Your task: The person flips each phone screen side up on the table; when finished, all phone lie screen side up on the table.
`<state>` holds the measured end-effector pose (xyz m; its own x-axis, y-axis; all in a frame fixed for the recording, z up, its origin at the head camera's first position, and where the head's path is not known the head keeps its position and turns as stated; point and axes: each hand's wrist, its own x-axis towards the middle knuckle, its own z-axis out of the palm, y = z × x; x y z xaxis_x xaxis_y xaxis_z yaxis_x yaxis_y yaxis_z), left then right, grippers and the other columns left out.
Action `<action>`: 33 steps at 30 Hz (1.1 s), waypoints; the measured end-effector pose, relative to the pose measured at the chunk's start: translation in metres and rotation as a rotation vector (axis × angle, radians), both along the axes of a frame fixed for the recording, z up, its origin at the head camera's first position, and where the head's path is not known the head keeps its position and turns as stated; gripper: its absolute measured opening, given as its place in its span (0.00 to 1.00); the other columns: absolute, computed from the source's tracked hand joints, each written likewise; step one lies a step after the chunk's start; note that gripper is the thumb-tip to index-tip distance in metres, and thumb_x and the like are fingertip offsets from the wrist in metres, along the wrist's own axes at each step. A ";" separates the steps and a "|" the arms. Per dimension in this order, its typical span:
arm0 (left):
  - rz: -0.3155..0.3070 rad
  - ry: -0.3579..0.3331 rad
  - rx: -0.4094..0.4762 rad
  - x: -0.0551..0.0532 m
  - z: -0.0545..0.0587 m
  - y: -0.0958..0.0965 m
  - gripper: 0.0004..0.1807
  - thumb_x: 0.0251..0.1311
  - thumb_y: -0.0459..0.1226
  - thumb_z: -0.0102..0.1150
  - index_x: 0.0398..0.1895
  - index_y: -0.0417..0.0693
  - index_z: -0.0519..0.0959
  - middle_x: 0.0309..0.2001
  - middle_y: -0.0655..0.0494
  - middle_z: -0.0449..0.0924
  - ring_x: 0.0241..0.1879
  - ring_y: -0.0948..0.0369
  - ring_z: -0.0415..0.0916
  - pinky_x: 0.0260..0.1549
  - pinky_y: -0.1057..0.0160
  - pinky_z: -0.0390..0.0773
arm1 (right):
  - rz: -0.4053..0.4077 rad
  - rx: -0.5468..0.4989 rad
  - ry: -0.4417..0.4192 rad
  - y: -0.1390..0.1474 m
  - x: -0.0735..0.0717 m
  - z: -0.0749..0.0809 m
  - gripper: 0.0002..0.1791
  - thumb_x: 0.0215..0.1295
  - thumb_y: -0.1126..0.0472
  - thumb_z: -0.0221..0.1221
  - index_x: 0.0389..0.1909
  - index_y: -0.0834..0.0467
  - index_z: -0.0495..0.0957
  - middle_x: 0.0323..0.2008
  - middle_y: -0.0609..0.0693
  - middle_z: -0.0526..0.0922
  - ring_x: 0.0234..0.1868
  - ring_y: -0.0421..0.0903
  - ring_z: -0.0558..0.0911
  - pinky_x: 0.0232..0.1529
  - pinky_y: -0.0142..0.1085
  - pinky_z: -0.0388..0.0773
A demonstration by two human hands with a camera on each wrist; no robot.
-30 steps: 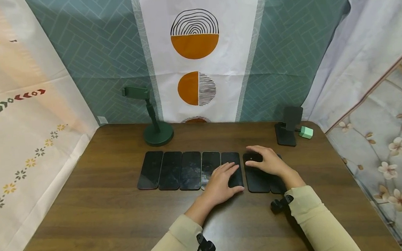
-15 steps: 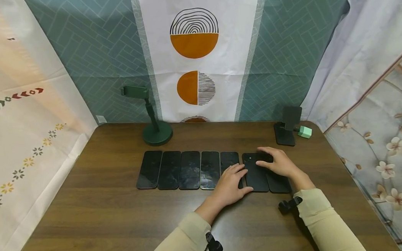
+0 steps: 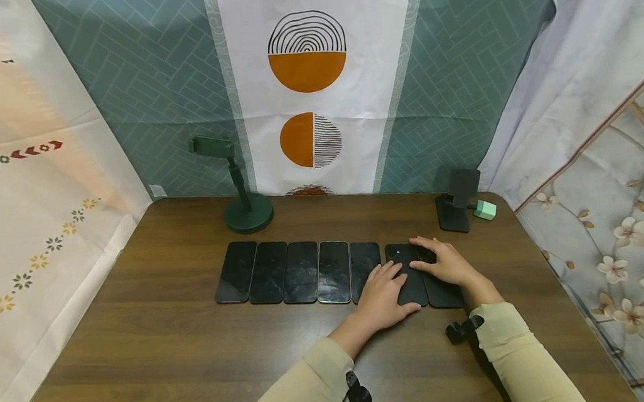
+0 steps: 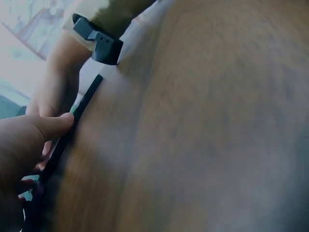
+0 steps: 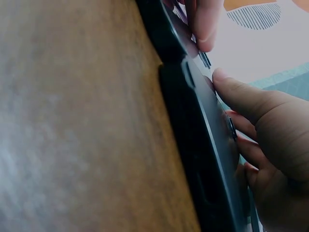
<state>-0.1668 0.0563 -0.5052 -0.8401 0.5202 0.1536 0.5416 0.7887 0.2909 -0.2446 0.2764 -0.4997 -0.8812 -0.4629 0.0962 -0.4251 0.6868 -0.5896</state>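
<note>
Several dark smartphones lie side by side in a row on the wooden table. My left hand (image 3: 382,299), fingers spread, is over the sixth phone (image 3: 414,289) from the left and partly hides the fifth phone (image 3: 363,263). Over the rightmost phone (image 3: 444,293) is my right hand (image 3: 446,264), its thumb stretched toward the sixth phone's camera end. In the right wrist view, the thumb and fingers (image 5: 236,92) lie along the top of a phone (image 5: 193,125). The left thumb (image 4: 55,126) is at a phone's edge in the left wrist view.
A green phone stand (image 3: 248,213) is at the back left. At the back right are a black stand (image 3: 453,217) and a pale green cube (image 3: 485,210). Patterned cloths hang behind and beside the wooden table (image 3: 171,358).
My left hand has slid right from the fifth phone to the sixth. My right hand has shifted right from the sixth phone to the rightmost one, then stayed about there.
</note>
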 end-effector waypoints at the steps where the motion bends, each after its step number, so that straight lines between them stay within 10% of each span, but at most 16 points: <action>1: 0.007 0.004 -0.011 0.000 0.000 0.002 0.40 0.59 0.65 0.63 0.67 0.49 0.77 0.73 0.54 0.67 0.75 0.56 0.58 0.74 0.53 0.55 | 0.004 -0.001 -0.002 0.000 0.000 0.000 0.34 0.66 0.56 0.68 0.69 0.65 0.71 0.69 0.68 0.70 0.72 0.70 0.63 0.72 0.66 0.50; 25: 0.035 -0.038 -0.004 0.004 0.000 0.025 0.42 0.62 0.64 0.61 0.70 0.46 0.74 0.74 0.44 0.64 0.76 0.50 0.56 0.75 0.56 0.55 | 0.037 -0.136 -0.064 -0.002 -0.004 0.003 0.23 0.73 0.74 0.53 0.67 0.66 0.72 0.66 0.67 0.73 0.70 0.68 0.67 0.68 0.65 0.60; 33: -0.007 -0.155 0.188 0.003 -0.001 0.017 0.41 0.67 0.59 0.59 0.76 0.45 0.66 0.77 0.43 0.56 0.78 0.49 0.48 0.74 0.54 0.54 | 0.105 -0.362 -0.077 0.005 -0.007 -0.003 0.30 0.65 0.82 0.55 0.69 0.70 0.69 0.65 0.67 0.74 0.67 0.68 0.70 0.64 0.25 0.67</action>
<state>-0.1636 0.0736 -0.5060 -0.8579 0.5000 0.1183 0.4841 0.7093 0.5124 -0.2519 0.2814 -0.5029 -0.8416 -0.4995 0.2054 -0.4272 0.3828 -0.8191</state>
